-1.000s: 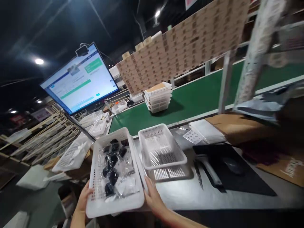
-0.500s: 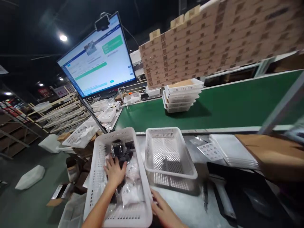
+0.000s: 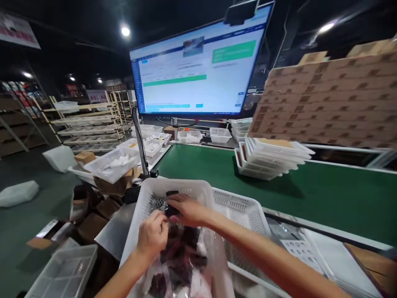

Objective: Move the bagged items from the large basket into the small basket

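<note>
Right hand (image 3: 187,210) pinching small black item (image 3: 171,210) over white perforated basket (image 3: 176,192). Clear plastic bag (image 3: 182,265), now raised, blurred; left hand (image 3: 151,236) curled beside it, grip unclear.

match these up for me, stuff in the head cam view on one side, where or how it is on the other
Things:
1. monitor
2. stack of white plastic baskets
3. right hand
4. second white basket

Places and states:
a. on the green conveyor belt
b. over a small black item in the front basket
c. lit, showing a long green bar
d. partly behind the right forearm

Pairs: 1-c, 2-a, 3-b, 4-d
</note>
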Demonstrator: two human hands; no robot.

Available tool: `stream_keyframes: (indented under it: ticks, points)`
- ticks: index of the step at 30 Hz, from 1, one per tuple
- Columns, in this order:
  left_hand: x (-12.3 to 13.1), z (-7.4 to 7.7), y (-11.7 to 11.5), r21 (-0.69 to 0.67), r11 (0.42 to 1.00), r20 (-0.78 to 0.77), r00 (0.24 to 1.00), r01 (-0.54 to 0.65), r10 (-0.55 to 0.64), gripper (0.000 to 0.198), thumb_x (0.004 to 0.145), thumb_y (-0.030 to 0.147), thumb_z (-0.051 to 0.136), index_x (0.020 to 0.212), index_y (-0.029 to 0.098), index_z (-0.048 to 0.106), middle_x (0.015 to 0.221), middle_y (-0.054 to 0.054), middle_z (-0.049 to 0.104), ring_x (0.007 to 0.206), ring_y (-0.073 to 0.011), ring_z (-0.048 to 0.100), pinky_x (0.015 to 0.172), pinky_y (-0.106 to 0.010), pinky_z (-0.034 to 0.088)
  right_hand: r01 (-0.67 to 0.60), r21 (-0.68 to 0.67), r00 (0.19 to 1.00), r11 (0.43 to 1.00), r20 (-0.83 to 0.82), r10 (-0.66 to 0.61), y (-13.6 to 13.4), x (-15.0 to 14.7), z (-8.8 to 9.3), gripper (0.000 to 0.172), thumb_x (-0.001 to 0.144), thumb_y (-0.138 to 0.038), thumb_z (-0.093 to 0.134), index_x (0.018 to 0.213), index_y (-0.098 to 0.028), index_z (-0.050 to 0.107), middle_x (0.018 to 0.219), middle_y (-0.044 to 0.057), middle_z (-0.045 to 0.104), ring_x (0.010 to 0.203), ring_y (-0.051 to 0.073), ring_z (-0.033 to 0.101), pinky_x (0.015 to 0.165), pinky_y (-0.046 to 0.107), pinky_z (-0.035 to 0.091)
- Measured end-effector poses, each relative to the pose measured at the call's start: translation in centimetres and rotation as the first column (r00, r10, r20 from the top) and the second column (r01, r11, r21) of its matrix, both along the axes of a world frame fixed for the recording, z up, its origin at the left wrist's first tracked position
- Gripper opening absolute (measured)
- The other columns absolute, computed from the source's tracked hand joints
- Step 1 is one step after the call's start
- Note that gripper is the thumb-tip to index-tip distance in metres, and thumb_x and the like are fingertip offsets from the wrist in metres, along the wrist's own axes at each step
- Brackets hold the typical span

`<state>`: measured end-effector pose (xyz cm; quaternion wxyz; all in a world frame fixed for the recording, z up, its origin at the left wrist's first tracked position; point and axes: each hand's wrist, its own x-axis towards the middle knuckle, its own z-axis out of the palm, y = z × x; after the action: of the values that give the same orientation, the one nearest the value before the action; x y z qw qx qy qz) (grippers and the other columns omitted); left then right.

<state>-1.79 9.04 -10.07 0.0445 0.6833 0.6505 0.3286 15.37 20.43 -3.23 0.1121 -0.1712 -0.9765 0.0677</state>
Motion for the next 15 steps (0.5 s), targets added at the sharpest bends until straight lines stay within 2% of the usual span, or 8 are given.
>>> stream_keyframes:
  ticks: [2, 4, 7, 9, 10, 12, 14, 15]
  points:
    - [-0.9, -1.0, 1.0, -0.037, 0.990, -0.151, 0.981, -0.133, 0.126, 0.054, 0.098, 0.026, 0.044, 0.141, -0.003, 0.061, 0.155, -0.030, 0.049, 0.149, -0.0417, 0.043, 0.122, -0.056, 0.037, 0.004, -0.028, 0.965, 1.000, 0.261, 0.003, 2.5, -1.8, -1.3, 0.087, 0.079, -0.041, 0.091, 0.153, -0.013, 0.054, 0.161, 0.029, 0.040, 0.148, 0.052, 0.036, 0.115, 0.075, 0.036]
    - [-0.6, -2.0, 1.1, -0.187, 0.966, -0.260, 0.958, -0.176, 0.124, 0.072, 0.099, 0.039, 0.050, 0.153, -0.007, 0.045, 0.164, -0.034, 0.033, 0.159, -0.0464, 0.020, 0.129, -0.060, 0.023, -0.044, -0.105, 0.910, 0.993, 0.406, 0.084, 3.7, -1.9, -2.6, 0.098, 0.074, -0.052, 0.093, 0.155, -0.014, 0.052, 0.163, 0.028, 0.037, 0.150, 0.052, 0.033, 0.118, 0.076, 0.031]
    - [1.0, -1.8, -0.5, -0.424, 0.904, -0.134, 0.991, -0.049, -0.009, 0.075, 0.101, 0.054, 0.040, 0.152, -0.001, 0.051, 0.156, -0.033, 0.046, 0.155, -0.0482, 0.029, 0.126, -0.065, 0.024, -0.147, -0.331, 0.908, 0.932, 0.329, 0.260, 4.1, -0.1, -3.1, 0.086, 0.075, -0.074, 0.084, 0.138, -0.017, 0.069, 0.141, 0.022, 0.064, 0.129, 0.042, 0.060, 0.112, 0.060, 0.045]
    - [1.9, -0.4, -1.8, -0.544, 0.836, 0.028, 0.997, 0.072, -0.068, 0.073, 0.098, 0.054, 0.043, 0.151, 0.005, 0.055, 0.153, -0.030, 0.052, 0.149, -0.0476, 0.041, 0.119, -0.065, 0.037, -0.201, -0.538, 0.916, 0.819, 0.192, 0.351, 4.2, 0.9, -2.5, 0.077, 0.081, -0.085, 0.070, 0.115, -0.018, 0.080, 0.116, 0.015, 0.076, 0.108, 0.033, 0.070, 0.101, 0.047, 0.053]
    - [2.3, 0.2, -2.3, -0.596, 0.791, 0.094, 0.991, 0.136, -0.099, 0.073, 0.096, 0.052, 0.047, 0.153, 0.006, 0.053, 0.155, -0.029, 0.050, 0.148, -0.0473, 0.042, 0.117, -0.064, 0.041, -0.201, -0.608, 0.933, 0.768, 0.119, 0.339, 4.3, 1.1, -2.2, 0.073, 0.086, -0.086, 0.064, 0.104, -0.017, 0.081, 0.108, 0.013, 0.077, 0.101, 0.029, 0.071, 0.095, 0.042, 0.054]
    - [3.1, 0.8, -2.8, -0.684, 0.687, 0.170, 0.969, 0.247, -0.179, 0.085, 0.089, 0.049, 0.058, 0.159, 0.005, 0.042, 0.165, -0.030, 0.036, 0.155, -0.0488, 0.030, 0.117, -0.066, 0.040, -0.143, -0.647, 0.981, 0.749, 0.010, 0.196, 4.4, 1.1, -1.7, 0.064, 0.097, -0.077, 0.057, 0.094, -0.017, 0.080, 0.099, 0.010, 0.078, 0.093, 0.024, 0.072, 0.089, 0.037, 0.054]
    - [4.4, -0.2, -3.1, -0.703, 0.633, 0.189, 0.943, 0.326, -0.275, 0.097, 0.081, 0.044, 0.071, 0.162, 0.003, 0.036, 0.169, -0.031, 0.022, 0.158, -0.0518, 0.018, 0.119, -0.072, 0.035, -0.039, -0.589, 0.999, 0.808, -0.014, 0.038, 4.7, 0.4, -1.6, 0.052, 0.106, -0.061, 0.053, 0.092, -0.017, 0.077, 0.096, 0.009, 0.077, 0.092, 0.022, 0.071, 0.086, 0.035, 0.053]
    - [5.3, -1.2, -3.3, -0.671, 0.650, 0.200, 0.931, 0.356, -0.305, 0.096, 0.079, 0.041, 0.075, 0.160, 0.004, 0.039, 0.168, -0.031, 0.022, 0.157, -0.0535, 0.018, 0.117, -0.075, 0.035, 0.018, -0.535, 1.000, 0.845, 0.026, -0.006, 4.8, 0.0, -1.7, 0.046, 0.108, -0.051, 0.051, 0.091, -0.017, 0.076, 0.095, 0.009, 0.076, 0.090, 0.022, 0.070, 0.085, 0.035, 0.053]
